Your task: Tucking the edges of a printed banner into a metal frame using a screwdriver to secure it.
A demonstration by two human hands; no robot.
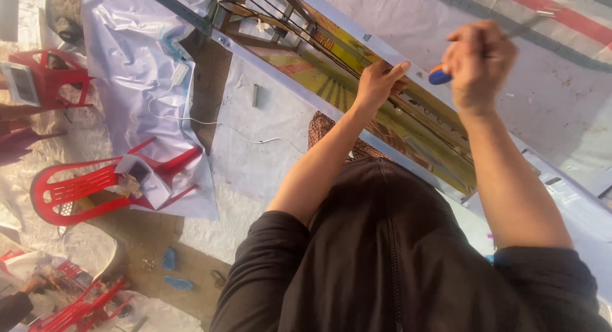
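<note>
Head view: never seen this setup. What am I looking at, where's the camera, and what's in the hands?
There is no machine here: one camera worn on a person's head looks down past their dark zip-up top at their two bare hands. The right hand is shut around a screwdriver with an orange-and-blue handle, its metal shaft pointing up and away. The left hand rests on a long metal-framed panel with a yellow and green printed face, which runs diagonally across the view. Below lie white sheets, a white cable and tipped red plastic chairs. Another person's hand shows in the bottom left corner.
</note>
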